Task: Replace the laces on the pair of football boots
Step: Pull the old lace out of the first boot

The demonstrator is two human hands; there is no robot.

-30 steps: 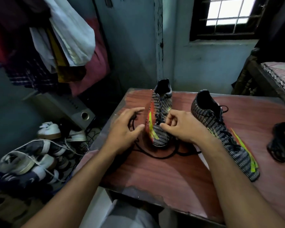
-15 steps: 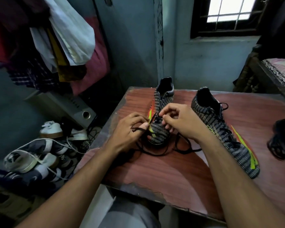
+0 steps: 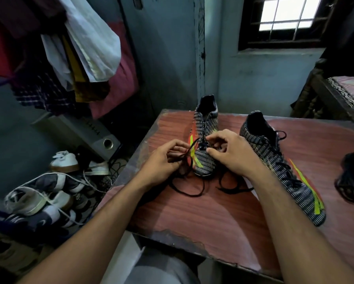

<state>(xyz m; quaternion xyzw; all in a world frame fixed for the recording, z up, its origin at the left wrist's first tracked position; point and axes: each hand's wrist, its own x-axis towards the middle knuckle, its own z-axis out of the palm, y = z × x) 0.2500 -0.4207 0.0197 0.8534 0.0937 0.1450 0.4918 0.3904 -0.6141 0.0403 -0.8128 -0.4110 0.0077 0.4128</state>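
Two black-and-white patterned football boots with yellow and red stripes stand on the reddish wooden table [image 3: 192, 212]. The left boot [image 3: 205, 160] points its toe at me; a black lace [image 3: 192, 191] runs through its lower eyelets and trails in loops on the table. My left hand [image 3: 163, 160] pinches one strand of that lace just left of the boot. My right hand [image 3: 227, 152] has curled fingers at the boot's eyelets and pinches the lace there. The right boot [image 3: 278, 167] lies laced to the right, untouched.
A bundle of black laces [image 3: 352, 177] lies at the table's right edge. Clothes [image 3: 79, 58] hang at upper left. Below them stand a speaker [image 3: 102, 138] and a heap of shoes [image 3: 45, 193] on the floor. A bed [image 3: 348, 95] is at far right.
My left hand went from open beside the boot to pinching a lace strand and drawing it up leftward. My right hand moved from the toe up to the eyelets.
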